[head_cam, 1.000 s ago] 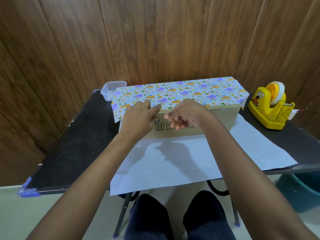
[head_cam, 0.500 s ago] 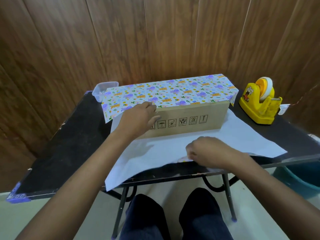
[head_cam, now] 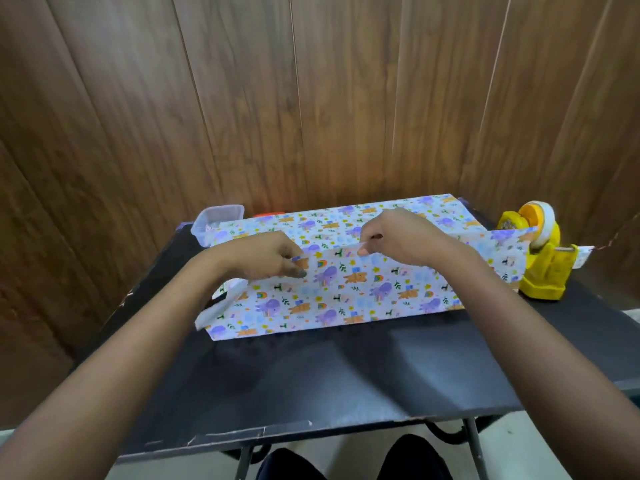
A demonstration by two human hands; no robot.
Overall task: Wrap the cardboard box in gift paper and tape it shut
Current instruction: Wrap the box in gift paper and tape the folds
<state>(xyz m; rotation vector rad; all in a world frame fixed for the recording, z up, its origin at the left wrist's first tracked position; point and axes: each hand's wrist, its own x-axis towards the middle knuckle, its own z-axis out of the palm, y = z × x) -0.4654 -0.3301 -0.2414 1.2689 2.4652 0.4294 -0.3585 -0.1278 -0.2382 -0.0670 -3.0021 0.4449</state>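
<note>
Above the black table [head_cam: 311, 375], left hand [head_cam: 263, 259] and right hand [head_cam: 398, 237] pinch the upper edge of the animal-print gift paper [head_cam: 346, 296] (print outward).

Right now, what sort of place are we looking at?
Likely a makeshift indoor gift-wrapping station: a small black table set against wood-panelled walls, a yellow tape dispenser on its right side, and printed gift paper mid-fold.

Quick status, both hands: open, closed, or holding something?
Left hand: pinching the gift paper near its upper edge.
Right hand: pinching the same paper's top edge.
</note>
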